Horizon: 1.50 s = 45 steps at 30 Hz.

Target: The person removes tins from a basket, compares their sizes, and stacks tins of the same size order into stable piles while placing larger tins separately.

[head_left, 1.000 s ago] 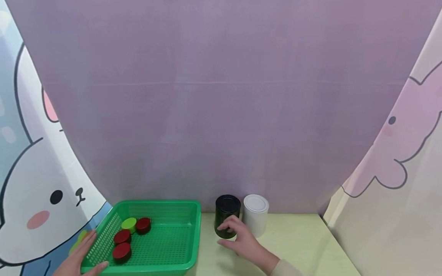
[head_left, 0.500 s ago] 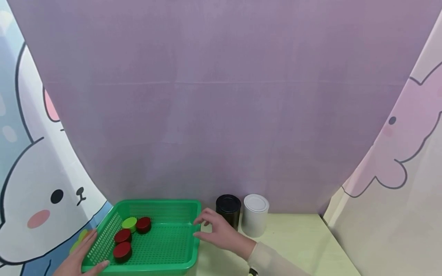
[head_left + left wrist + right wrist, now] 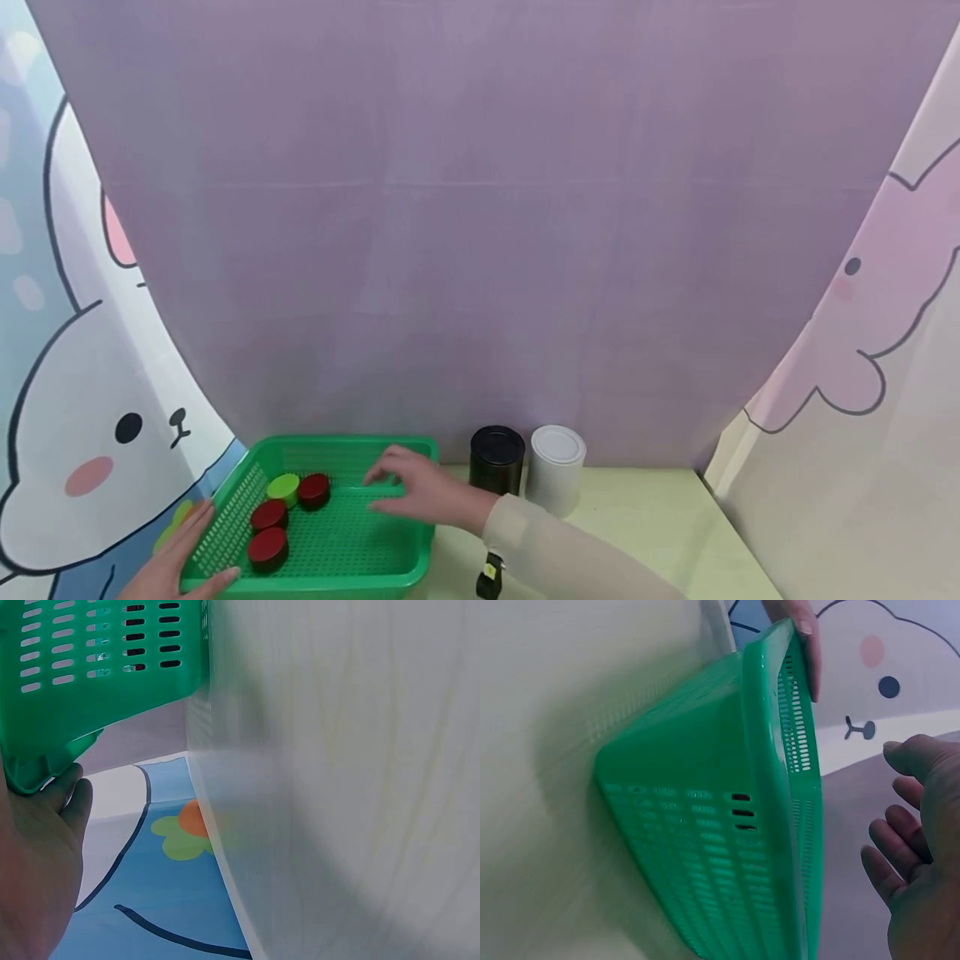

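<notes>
A green plastic basket (image 3: 420, 546) with slotted walls stands on the left of the table. My left hand (image 3: 174, 557) rests on its near left corner, straight fingers along the outer side and thumb over the front rim. In the left wrist view, the fingertips (image 3: 75, 802) lie just under the rim. Above the basket's right half is my right hand (image 3: 420, 492), bare, with thumb and loosely bent fingers spread apart. Inside, toward the left, lie three dark red short cylinders (image 3: 267, 550) and one lime-green short cylinder (image 3: 283, 487).
Right of the basket, a black lidded canister (image 3: 497, 458) and a white lidded canister (image 3: 557, 471) stand side by side at the back of the pale table (image 3: 637, 533). The right sleeve (image 3: 555, 546) passes before them. A purple cloth (image 3: 480, 233) hangs behind.
My right hand has moved left from in front of the black canister to above the basket, thumb and fingers still apart. The left hand and the things in the basket have stayed put.
</notes>
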Motion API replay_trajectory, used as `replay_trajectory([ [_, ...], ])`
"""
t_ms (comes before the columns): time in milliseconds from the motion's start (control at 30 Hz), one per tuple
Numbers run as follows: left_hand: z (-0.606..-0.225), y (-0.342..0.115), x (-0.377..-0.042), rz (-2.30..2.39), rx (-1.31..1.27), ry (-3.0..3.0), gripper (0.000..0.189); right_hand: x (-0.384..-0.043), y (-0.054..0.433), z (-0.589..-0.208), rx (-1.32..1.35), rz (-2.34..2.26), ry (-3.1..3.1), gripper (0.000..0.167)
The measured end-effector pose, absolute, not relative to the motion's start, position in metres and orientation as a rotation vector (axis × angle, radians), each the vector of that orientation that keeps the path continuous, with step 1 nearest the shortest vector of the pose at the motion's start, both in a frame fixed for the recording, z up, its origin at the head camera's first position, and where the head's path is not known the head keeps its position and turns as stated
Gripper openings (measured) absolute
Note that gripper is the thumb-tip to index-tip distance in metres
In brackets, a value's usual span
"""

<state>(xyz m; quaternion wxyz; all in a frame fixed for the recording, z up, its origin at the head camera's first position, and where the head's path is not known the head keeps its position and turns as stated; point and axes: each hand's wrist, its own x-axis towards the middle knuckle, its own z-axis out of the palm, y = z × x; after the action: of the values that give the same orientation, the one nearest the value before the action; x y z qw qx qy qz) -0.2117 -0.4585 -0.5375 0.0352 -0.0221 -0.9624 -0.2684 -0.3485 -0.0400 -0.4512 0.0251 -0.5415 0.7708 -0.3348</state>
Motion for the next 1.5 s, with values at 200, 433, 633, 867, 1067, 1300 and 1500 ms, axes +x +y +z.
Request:
replay_trajectory([
  [200,-0.537,-0.459,-0.211,-0.829,-0.054,-2.971,0.106,-0.354,-0.068,-0.45,-1.634,-0.943,2.341,0.035],
  [433,-0.54,-0.465,-0.209,-0.867,-0.032,-2.987,0.109,-0.355,-0.1,-0.45,-1.633,-0.827,2.315,0.038],
  [633,-0.542,-0.469,-0.208,-0.902,-0.05,-2.978,0.109,-0.356,-0.127,-0.454,-1.58,-0.77,2.285,0.043],
  [867,-0.544,-0.469,-0.207,-0.84,-0.039,-2.963,0.109,-0.358,-0.155,-0.461,-1.612,-0.671,2.27,0.048],
  [1067,-0.545,-0.467,-0.207,-0.786,-0.038,-2.94,0.109,-0.358,-0.173,-0.462,-1.559,-0.62,2.279,0.051],
  [1300,-0.542,-0.456,-0.204,-0.75,-0.052,-2.894,0.109,-0.362,-0.185,-0.462,-1.579,-0.479,2.246,0.053],
  [1500,-0.538,-0.451,-0.203,-0.763,-0.06,-2.895,0.107,-0.364,-0.199,-0.471,-1.566,-0.337,2.215,0.058],
])
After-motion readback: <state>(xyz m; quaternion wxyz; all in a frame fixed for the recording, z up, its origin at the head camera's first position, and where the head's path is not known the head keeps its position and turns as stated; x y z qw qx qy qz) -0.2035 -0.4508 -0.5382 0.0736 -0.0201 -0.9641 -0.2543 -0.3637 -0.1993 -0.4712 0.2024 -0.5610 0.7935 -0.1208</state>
